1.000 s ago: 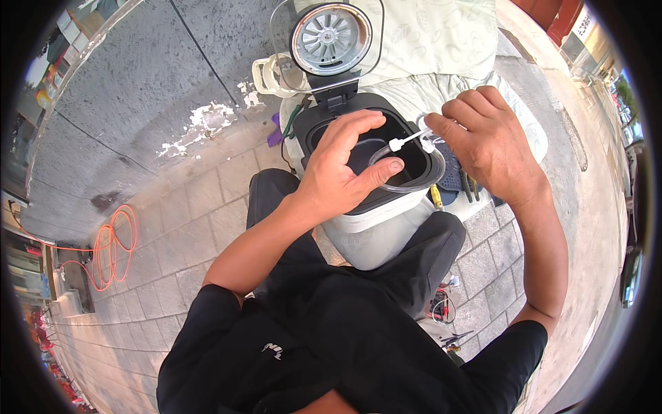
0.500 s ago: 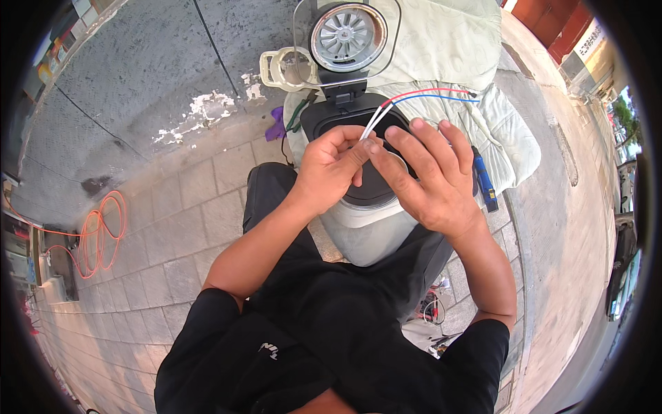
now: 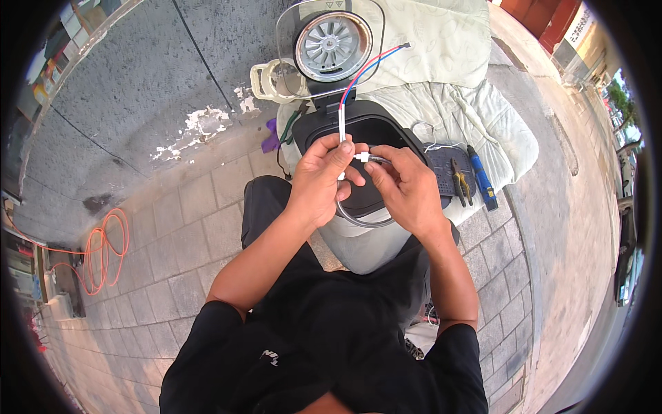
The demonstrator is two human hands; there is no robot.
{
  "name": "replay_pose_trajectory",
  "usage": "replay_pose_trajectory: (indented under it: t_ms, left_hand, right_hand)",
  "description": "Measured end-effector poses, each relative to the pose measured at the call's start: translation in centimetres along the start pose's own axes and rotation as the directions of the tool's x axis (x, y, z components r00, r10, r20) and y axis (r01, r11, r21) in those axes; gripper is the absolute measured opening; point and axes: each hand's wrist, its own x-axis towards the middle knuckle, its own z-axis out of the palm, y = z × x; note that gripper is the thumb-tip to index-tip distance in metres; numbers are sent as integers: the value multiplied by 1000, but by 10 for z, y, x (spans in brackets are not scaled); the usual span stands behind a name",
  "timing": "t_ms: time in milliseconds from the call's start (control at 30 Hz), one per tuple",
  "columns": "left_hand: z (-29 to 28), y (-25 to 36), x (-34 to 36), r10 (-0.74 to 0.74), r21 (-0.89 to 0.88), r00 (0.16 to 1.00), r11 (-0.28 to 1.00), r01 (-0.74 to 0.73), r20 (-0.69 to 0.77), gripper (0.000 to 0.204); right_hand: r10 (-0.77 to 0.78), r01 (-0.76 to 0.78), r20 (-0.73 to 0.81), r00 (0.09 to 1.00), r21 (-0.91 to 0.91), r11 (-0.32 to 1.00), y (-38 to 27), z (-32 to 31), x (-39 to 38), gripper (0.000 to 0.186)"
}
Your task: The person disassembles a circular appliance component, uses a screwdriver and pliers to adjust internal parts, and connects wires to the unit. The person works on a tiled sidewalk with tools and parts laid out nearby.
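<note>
— Can you see where the thin white sleeved cable (image 3: 341, 124) ends?
— No, your left hand (image 3: 324, 181) covers its lower end, and your right hand (image 3: 407, 190) hides where the grey braided hose (image 3: 358, 219) meets it.
— And inside the black-rimmed round appliance (image 3: 376, 134)?
— Mostly hidden behind both hands; the rest is too dark to tell.

A white connector (image 3: 360, 157) is pinched between the left hand (image 3: 324, 178) and the right hand (image 3: 407, 186) above an open black cooker (image 3: 376, 131). Red and blue wires (image 3: 369, 65) are seen rising from it toward the raised lid (image 3: 331, 45). Pliers (image 3: 460, 181) and a blue screwdriver (image 3: 483, 185) are laid on a pale cushion (image 3: 455, 103).
</note>
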Motion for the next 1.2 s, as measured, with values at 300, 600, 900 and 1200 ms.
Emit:
replay_pose_trajectory:
  t_ms: [300,600,900,1200]
  left_hand:
    - [2,-11,1,32,-48,999,998,-34,-24,28]
    - [2,-25,6,41,-56,999,998,-41,7,21]
    - [-9,-40,22,123,-86,992,988,-126,-40,21]
    - [8,-25,41,130,-24,987,991,-133,-96,21]
  right_hand:
    - [31,-31,-9,999,19,999,11,0,-3,27]
    - [-118,120,24,993,-156,980,5,-4,8,24]
    - [-222,215,4,975,-259,941,11,7,16,18]
    - [-221,226,50,974,-276,934,20,11,32,20]
